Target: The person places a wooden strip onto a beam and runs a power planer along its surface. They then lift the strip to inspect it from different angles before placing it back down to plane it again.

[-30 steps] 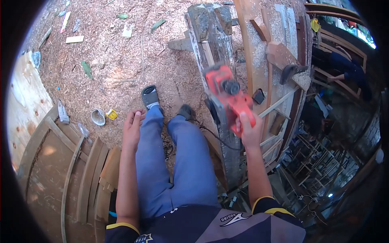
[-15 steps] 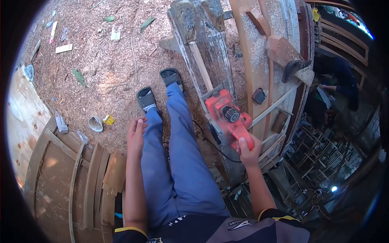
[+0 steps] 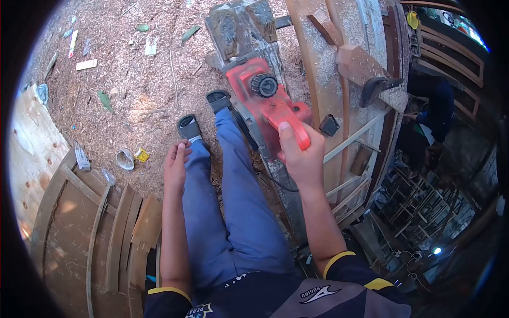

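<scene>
My right hand (image 3: pixel 305 148) is wrapped round the rear handle of a red electric planer (image 3: pixel 275 106), thumb on top. The planer rests on a weathered timber beam (image 3: pixel 225 32) and hides the narrow wood strip that lay there before. A black knob (image 3: pixel 264 85) stands on its front part. My left hand (image 3: pixel 177 159) hangs free over my left leg, fingers loosely bent and nothing in them. A dark cord (image 3: pixel 283 185) trails behind the planer.
Shaving-covered boards (image 3: pixel 318 79) lie right of the beam, with a wooden block (image 3: pixel 363 64) and a small dark block (image 3: pixel 329 125) on them. Curved wooden pieces (image 3: pixel 119 238) stand at the lower left. A person (image 3: pixel 435 106) is at the far right. Shavings cover the ground (image 3: pixel 143 79).
My right hand has pushed the planer forward along the beam, away from me and slightly left, over the wood strip. My left hand has dropped slightly toward my leg.
</scene>
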Demonstrator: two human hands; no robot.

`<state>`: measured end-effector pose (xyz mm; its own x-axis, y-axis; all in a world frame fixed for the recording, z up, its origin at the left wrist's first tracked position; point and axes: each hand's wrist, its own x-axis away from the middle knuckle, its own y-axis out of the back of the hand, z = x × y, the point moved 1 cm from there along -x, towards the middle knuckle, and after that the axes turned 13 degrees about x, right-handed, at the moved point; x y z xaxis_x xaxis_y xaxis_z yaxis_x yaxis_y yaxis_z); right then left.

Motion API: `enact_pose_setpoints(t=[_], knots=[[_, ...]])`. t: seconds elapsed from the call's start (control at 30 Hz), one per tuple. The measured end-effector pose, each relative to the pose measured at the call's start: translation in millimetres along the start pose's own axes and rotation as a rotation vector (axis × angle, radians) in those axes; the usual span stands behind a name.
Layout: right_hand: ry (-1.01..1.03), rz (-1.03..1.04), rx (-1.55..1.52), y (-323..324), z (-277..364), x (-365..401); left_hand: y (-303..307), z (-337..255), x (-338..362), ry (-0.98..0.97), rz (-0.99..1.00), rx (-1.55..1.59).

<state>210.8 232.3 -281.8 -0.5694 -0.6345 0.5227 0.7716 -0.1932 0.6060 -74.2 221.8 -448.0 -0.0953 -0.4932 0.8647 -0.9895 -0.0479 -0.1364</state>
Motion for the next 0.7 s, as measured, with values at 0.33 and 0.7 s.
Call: enact_pose_setpoints(t=[0.33,0.7], knots=[[-0.086,0.047,0.090,60.4,-99.7,84.4,-8.9,5.9,4.3,0.002,0.018,-0.047],[-0.051,0.046,0.148,39.7,-100.7,72.7,25.5,23.0,-4.1,0.048,-0.042,0.020]])
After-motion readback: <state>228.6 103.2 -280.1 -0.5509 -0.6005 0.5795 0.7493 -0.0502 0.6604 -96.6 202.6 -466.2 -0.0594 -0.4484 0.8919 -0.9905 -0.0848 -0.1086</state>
